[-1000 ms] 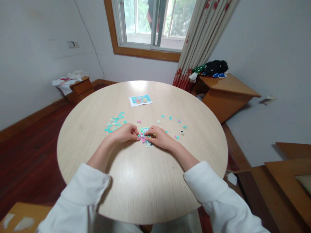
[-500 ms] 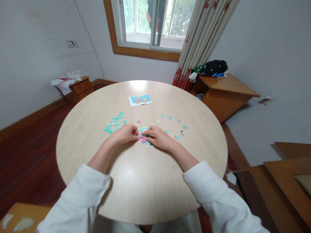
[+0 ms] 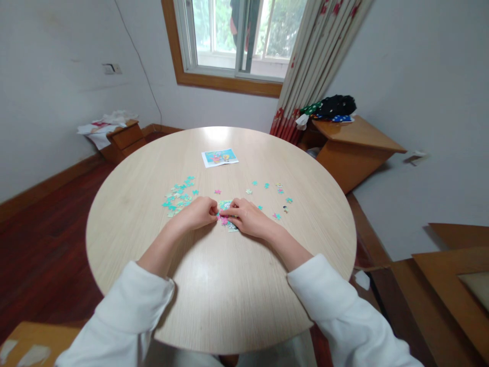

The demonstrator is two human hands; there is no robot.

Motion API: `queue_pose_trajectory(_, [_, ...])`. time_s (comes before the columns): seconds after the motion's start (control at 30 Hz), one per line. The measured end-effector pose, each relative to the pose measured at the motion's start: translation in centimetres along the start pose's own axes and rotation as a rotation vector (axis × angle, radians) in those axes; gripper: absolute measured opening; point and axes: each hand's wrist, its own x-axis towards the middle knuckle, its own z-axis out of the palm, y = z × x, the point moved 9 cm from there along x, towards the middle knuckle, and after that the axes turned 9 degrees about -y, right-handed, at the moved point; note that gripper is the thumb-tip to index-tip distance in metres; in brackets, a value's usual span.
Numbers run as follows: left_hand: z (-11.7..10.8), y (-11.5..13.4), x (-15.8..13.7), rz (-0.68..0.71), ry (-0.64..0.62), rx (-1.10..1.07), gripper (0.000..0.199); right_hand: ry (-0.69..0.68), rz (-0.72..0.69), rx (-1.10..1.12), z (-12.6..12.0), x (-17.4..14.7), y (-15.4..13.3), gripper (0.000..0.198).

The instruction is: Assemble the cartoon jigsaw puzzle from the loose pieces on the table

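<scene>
A partly joined jigsaw puzzle (image 3: 233,229) in pink, green and black-and-white lies flat on the round table (image 3: 214,300) in front of me. My left hand (image 3: 202,211) is closed at its left edge, fingertips pinched on a pink puzzle piece (image 3: 219,217) that they partly cover. My right hand (image 3: 246,215) rests over the puzzle with its index finger stretched left onto the pink part. Its fingers are apart and hide much of the puzzle's middle and right side.
Loose teal and pale puzzle pieces (image 3: 178,196) are heaped left of my hands. Several more pieces (image 3: 289,200) lie scattered to the right, and a pink piece (image 3: 217,192) lies just beyond. Farther back is a printed picture card (image 3: 220,157). A wooden cabinet (image 3: 355,137) stands at right.
My right index finger has straightened and pressed down on the pink part, and its hand has shifted slightly left. My left hand stays at the puzzle's left edge.
</scene>
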Motion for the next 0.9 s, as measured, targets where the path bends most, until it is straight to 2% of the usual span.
queue_pose_trajectory(0.23, [0.2, -0.3, 0.2, 0.018, -0.025, -0.041, 0.010, 0.009, -0.023, 0.002, 0.2, -0.1, 0.2, 0.028])
queue_pose_trajectory(0.53, [0.1, -0.3, 0.1, 0.000, 0.002, -0.072, 0.010, 0.036, -0.035, 0.067, -0.3, -0.3, 0.0, 0.028])
queue_pose_trajectory(0.63, [-0.9, -0.8, 0.2, -0.006, 0.093, -0.106, 0.014, 0.137, -0.030, 0.087, -1.3, -0.6, 0.4, 0.029])
queue_pose_trajectory(0.77, [-3.4, -2.8, 0.0, -0.094, 0.347, -0.142, 0.014, 0.261, 0.010, 0.104, -2.7, -1.1, 1.7, 0.027])
queue_pose_trajectory(0.9, [-4.6, -4.3, -0.3, -0.164, 0.491, -0.121, 0.014, 0.335, 0.071, 0.110, -3.6, -1.7, 3.5, 0.026])
